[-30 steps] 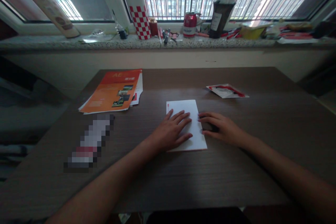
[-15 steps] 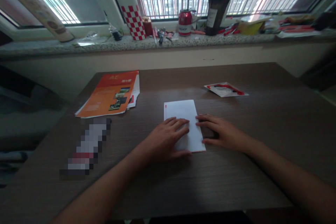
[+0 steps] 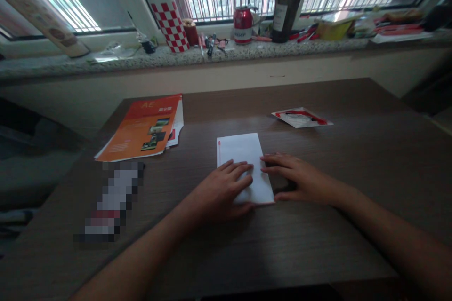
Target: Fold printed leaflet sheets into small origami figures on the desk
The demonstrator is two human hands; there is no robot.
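Note:
A white rectangular piece of paper (image 3: 240, 146), perhaps folded or an envelope, lies flat on the brown table (image 3: 219, 258). It bears a small red mark near its far left corner. My left hand (image 3: 226, 190) rests on its left and near part with the fingers stretched out, covering some of the sheet. At the right edge is my right hand (image 3: 300, 178), its fingers apart and the fingertips at or just touching the paper's side. Neither hand grips the paper.
Orange printed booklets or sheets (image 3: 141, 127) lie at the back left, with a blurred-out flat object (image 3: 115, 202) in front of them. A flat white-and-red packet (image 3: 302, 117) sits at the back right. The windowsill holds a checkered bottle (image 3: 169, 23), a red can (image 3: 243, 26) and a dark cup (image 3: 286, 14).
The view has shifted slightly. My right thumb has moved a little away from the paper's right edge towards its near corner. My left hand stays on the paper.

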